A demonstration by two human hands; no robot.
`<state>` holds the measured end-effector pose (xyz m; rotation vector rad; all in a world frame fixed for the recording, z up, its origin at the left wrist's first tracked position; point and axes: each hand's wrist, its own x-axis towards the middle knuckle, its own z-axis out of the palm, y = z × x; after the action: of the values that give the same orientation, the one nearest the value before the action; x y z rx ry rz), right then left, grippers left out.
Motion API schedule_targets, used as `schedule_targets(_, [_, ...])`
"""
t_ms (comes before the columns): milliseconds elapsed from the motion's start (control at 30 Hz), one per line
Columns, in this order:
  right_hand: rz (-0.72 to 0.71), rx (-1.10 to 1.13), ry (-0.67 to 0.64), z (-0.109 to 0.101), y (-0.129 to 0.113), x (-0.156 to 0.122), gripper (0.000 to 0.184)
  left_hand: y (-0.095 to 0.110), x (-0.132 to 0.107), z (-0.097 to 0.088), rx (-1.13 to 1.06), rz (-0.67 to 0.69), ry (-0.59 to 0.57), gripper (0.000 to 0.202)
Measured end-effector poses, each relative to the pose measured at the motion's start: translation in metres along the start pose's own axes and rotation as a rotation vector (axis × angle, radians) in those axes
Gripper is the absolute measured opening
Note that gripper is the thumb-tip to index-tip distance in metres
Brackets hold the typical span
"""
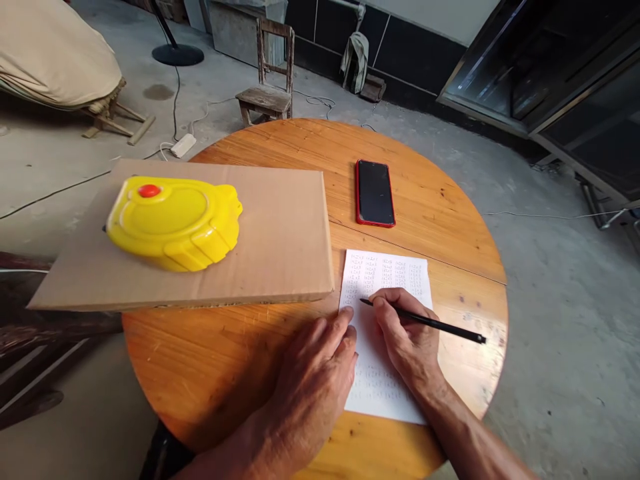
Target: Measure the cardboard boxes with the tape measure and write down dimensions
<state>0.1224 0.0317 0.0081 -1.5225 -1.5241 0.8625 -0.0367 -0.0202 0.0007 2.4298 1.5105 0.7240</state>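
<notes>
**A:** Pen [450, 329] tip is down on the paper [387, 270], in the sheet's upper half; the right hand [407, 337] has its fingers closed round the barrel near the tip.

**B:** The left hand [315, 373] lies flat and open, fingertips on the paper's left edge; nothing else pins the sheet to the table [300, 143].

**A:** Ease those fingertips and I'd say the sheet skids on that glossy wood under a stroke; the writing goes crooked.

**B:** The right hand's heel rests on the sheet below the tip; any wet ink there could smear, though I can't tell if there is any.

**A:** Further out, the phone [375, 193] lies just above the sheet, not touching; paper shoved upward might nudge it.

**B:** Bigger worry is on the left; the cardboard [280, 233] overhangs the table's edge, with a yellow case [173, 223] sitting towards that end; a knock from the left arm could tip the lot to the floor.
</notes>
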Motion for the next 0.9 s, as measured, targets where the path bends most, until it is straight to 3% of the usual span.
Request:
schedule_targets(400, [-0.116, -0.135, -0.040, 0.0011, -0.0098, 0.0028, 0.016, 0.0014, 0.0033, -0.0020, -0.049, -0.033, -0.017, 0.019])
schedule_targets(900, [-0.144, -0.162, -0.055, 0.0040, -0.0067, 0.0025, 0.015, 0.0018, 0.0049, -0.0052, -0.049, -0.026, -0.043, 0.021])
